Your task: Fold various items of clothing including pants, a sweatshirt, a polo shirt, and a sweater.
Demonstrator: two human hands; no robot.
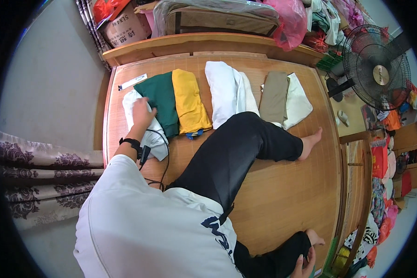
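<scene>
My left hand [142, 113] lies over a folded white garment [160, 141] at the far left of the row, its fingers spread toward the neighbouring dark green garment [158, 96]. A black strap with a small device circles that wrist, and a cable runs from it. Beside the green one lies a folded yellow garment [190, 99], with a bit of blue showing under its near end. At the lower right, my right hand [306, 265] is partly cut off by the picture edge. Its visible fingers are apart beside my black trouser leg and bare foot.
Further right along the wooden surface [282, 194] lie folded white [223, 88], khaki [274, 96] and cream [298, 104] garments. A white strip [132, 82] lies behind the green one. My bent leg crosses the middle. A black fan [377, 67] stands beyond the right edge.
</scene>
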